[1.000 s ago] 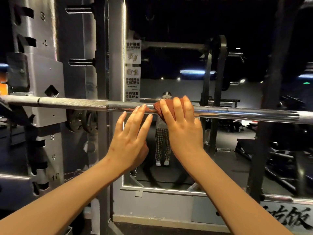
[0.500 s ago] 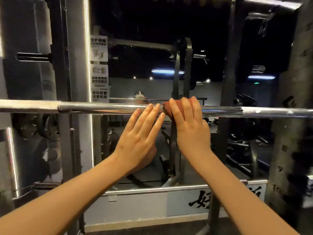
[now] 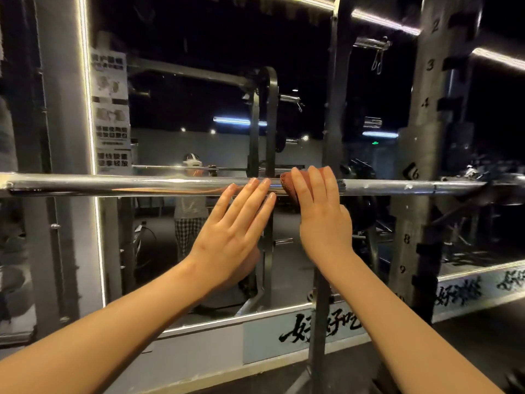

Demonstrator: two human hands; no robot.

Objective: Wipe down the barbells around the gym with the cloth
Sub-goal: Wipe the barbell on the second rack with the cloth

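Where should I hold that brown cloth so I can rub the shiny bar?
Hold the cloth where it drapes over the barbell, coming from above like the right hand does. The barbell is round and level, so curling over the top wraps cloth and barbell in one grip.

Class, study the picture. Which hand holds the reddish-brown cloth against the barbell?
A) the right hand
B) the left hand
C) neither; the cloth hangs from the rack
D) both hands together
A: the right hand curls its fingers over the cloth on the barbell, while the left hand lies beside it with straight fingers.
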